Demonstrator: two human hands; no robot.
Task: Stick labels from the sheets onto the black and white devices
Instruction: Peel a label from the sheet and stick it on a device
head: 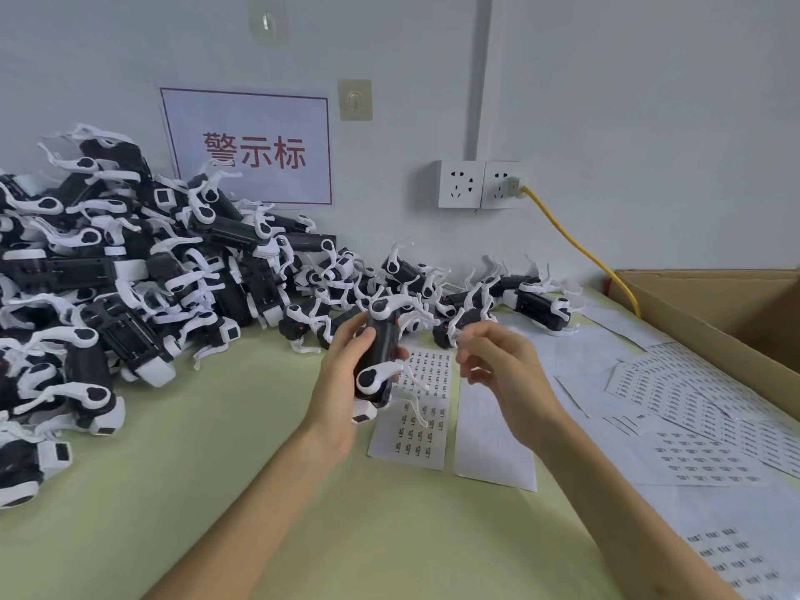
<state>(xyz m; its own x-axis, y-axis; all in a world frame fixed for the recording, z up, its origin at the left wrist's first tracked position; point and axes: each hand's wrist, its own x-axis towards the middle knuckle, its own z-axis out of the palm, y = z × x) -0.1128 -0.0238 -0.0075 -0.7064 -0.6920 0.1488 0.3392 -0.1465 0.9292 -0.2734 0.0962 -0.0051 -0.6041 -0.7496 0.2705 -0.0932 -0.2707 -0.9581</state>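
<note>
**Device held on end in our left hand, right hand waiting just to its right**

Our left hand [342, 374] grips the black and white device [379, 352] round its black body. The device's long axis runs up and away from us, with one white end low and near and the other high and far. Our right hand [498, 374] hovers to the right of the device and apart from it, level with its middle. Its fingers are curled, thumb and forefinger drawn close, but we cannot tell whether they pinch anything. The label sheet [422, 426] lies flat directly below and just right of the device. We judge the next move to be a short leftward reach by the right hand onto the black flank facing it.
</note>
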